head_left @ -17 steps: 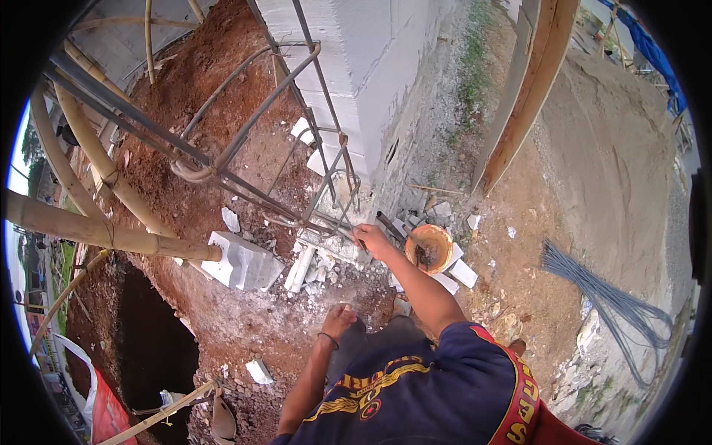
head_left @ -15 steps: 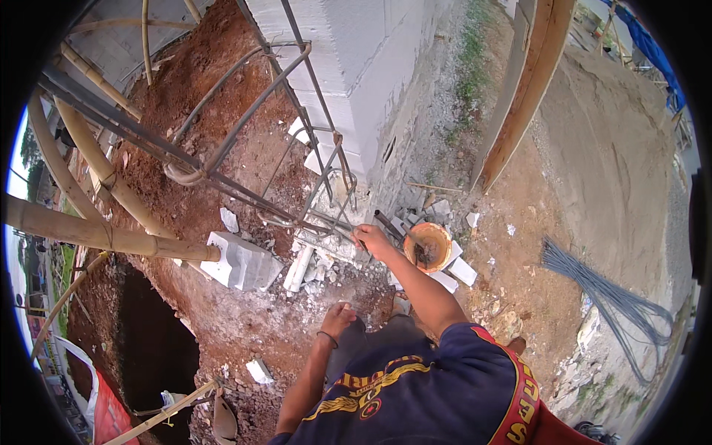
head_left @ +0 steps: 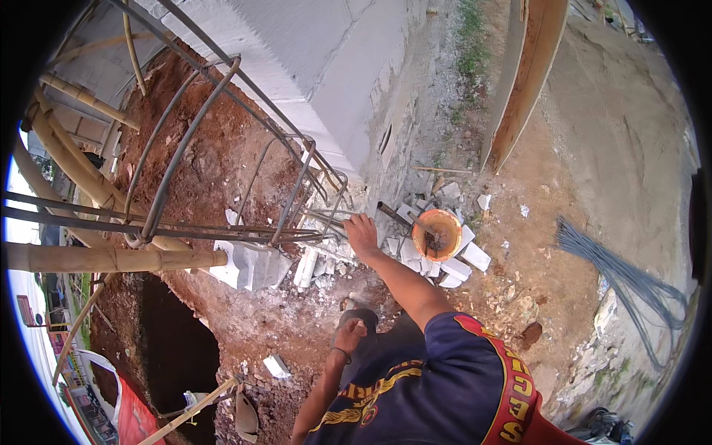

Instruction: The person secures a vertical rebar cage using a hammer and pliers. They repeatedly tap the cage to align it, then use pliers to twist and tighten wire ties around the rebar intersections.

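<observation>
A steel rebar cage, made of long bars tied with bent square stirrups, slants across the upper left beside a white block column. My right hand is at its lower end, fingers curled over the end of a bar; the fingertips partly hide the grip. Close to my thigh, my left hand hangs with its fingers curled in, and nothing shows in it. Just right of my right hand sits an orange bucket with mortar residue and a tool handle in it. A dark pipe sticks up beside the bucket.
Broken white blocks lie around the bucket. A bamboo pole juts in from the left, above a deep dug pit. A wooden board leans at upper right, near a sand heap and bundled steel rods.
My view has shifted. The rebar cage now lies flatter across the picture, its upper part lower at the left. My right hand stays at its lower end; my left hand appears slightly farther right and lower.
</observation>
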`<act>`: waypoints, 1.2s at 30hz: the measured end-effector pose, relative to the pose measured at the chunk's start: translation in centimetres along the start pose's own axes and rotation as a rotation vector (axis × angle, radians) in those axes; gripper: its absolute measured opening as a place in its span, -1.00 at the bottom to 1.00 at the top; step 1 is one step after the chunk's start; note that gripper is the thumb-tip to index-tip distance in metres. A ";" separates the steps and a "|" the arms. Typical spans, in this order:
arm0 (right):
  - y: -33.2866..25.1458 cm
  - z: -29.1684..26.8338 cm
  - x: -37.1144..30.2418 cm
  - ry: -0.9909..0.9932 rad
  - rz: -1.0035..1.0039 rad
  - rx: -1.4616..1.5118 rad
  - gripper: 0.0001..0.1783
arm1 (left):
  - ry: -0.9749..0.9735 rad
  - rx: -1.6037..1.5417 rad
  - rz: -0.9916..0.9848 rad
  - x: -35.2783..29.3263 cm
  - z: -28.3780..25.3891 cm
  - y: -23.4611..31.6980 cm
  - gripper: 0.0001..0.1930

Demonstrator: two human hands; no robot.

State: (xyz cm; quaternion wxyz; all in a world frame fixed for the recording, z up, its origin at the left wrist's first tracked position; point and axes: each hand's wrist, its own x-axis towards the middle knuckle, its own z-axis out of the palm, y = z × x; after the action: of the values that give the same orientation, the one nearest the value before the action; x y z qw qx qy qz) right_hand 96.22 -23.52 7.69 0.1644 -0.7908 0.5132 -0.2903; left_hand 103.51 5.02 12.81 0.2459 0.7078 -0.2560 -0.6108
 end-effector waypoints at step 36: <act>38.2 21.3 -10.2 0.121 1.555 1.263 -0.46 | 0.347 1.026 0.061 4.3 -4.2 -10.4 -0.79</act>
State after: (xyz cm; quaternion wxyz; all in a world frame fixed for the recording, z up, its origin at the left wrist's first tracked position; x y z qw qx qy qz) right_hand 79.13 -31.10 -33.15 0.6717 0.0121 0.6467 -0.3611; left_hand 108.87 10.16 3.33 -0.0749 0.8197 -0.4973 -0.2742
